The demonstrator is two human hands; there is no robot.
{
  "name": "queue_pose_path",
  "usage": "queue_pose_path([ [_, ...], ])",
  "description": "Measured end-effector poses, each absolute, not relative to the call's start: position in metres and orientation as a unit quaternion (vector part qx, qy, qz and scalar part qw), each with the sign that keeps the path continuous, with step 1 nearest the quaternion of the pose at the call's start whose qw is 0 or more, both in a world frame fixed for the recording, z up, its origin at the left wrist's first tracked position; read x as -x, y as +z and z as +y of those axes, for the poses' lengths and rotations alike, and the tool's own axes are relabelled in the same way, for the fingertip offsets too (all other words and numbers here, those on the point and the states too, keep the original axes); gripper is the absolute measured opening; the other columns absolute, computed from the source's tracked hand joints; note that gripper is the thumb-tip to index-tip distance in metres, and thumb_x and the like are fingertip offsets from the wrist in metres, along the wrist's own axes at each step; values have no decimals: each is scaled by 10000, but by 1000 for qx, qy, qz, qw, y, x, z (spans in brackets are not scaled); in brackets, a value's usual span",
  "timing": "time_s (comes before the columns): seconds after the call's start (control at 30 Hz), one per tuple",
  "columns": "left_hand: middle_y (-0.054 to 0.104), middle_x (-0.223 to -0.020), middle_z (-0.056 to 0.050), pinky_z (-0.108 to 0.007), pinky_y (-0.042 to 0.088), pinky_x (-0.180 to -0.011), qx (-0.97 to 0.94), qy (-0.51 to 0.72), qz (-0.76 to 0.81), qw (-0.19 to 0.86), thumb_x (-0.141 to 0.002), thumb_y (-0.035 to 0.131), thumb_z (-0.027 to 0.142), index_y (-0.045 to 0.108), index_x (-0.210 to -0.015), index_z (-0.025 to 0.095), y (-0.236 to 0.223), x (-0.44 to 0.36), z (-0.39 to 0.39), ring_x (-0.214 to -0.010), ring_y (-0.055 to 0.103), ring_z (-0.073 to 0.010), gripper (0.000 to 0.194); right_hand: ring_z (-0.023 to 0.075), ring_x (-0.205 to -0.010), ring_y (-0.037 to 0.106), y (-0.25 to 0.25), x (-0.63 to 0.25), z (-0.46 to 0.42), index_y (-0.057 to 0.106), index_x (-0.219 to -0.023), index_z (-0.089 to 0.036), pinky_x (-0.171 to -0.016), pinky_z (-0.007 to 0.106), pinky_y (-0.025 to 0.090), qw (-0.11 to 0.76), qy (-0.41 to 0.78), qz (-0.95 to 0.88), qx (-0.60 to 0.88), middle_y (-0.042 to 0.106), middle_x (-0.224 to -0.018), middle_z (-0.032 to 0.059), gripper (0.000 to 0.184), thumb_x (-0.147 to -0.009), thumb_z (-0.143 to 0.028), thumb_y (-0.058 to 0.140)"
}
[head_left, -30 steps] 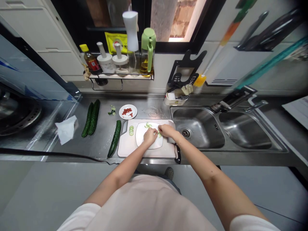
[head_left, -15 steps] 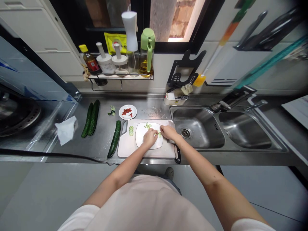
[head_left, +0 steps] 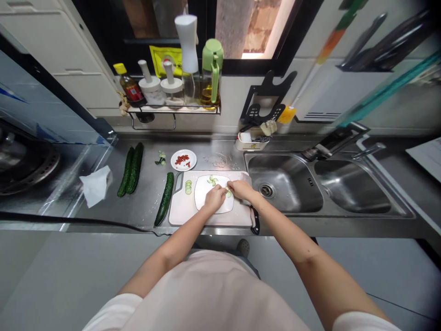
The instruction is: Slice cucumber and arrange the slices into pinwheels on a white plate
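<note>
A white plate (head_left: 201, 200) rests on the pale cutting board (head_left: 182, 214). My left hand (head_left: 215, 197) is over the plate with its fingers pinched at cucumber slices (head_left: 228, 193) near the right rim. From the right, my right hand (head_left: 240, 189) meets it there, thumb and fingers closed on the same slices. Farther up on the plate lie several fanned cucumber slices (head_left: 212, 180). A short row of cucumber slices (head_left: 188, 187) sits on the board, left of the plate. A knife (head_left: 255, 220) lies at the board's right edge, its blade mostly hidden.
One cucumber (head_left: 164, 200) lies left of the board, and two cucumbers (head_left: 132, 170) farther left. A small plate of red pieces (head_left: 183, 168) and some cucumber scraps (head_left: 161, 159) stand behind. The sink (head_left: 282, 184) is at right. A wall rack (head_left: 172, 109) holds seasoning containers.
My right hand has shifted slightly left, closer to my left hand, at the slices. The rest of the counter looks the same, apart from a tiny camera shift.
</note>
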State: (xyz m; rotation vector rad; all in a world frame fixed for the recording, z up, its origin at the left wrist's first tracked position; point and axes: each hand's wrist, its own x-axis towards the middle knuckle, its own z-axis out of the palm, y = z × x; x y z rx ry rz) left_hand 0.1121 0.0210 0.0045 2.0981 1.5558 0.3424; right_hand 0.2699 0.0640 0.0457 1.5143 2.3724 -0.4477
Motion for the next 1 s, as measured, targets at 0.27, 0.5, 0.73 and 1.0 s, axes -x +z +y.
queue_pose_path([
  [0.27,593,-1075,-45,-248,432,-724,-802,97,548,219,-935,394,263,672,-1095,265,3,-112,21,-884,574,-155,321,202,-863,612,44,-271,61,632,-998,-177,-667,239,318,127,-165,822,-530,690,-960,109,255,-935,-276,406],
  [0.5,590,-1104,-49,-254,419,-737,-794,91,552,237,-939,392,264,668,-1096,271,7,-112,20,-913,571,-163,318,183,-873,593,47,-280,59,594,-1108,-186,-649,228,311,97,-180,796,-569,687,-1009,84,269,-915,-221,409],
  [0.73,578,-1105,-59,-256,411,-717,-803,82,547,223,-947,378,274,658,-1089,260,7,-113,18,-909,572,-171,314,189,-827,580,49,-279,52,612,-1057,-176,-645,234,312,84,-198,780,-587,688,-992,99,240,-881,-234,460],
  [1.0,566,-1111,-71,-262,405,-714,-815,65,538,204,-949,351,266,648,-1074,238,10,-113,17,-933,559,-180,324,207,-826,593,46,-276,52,618,-1032,-174,-646,244,315,88,-182,788,-582,686,-957,107,237,-894,-222,432],
])
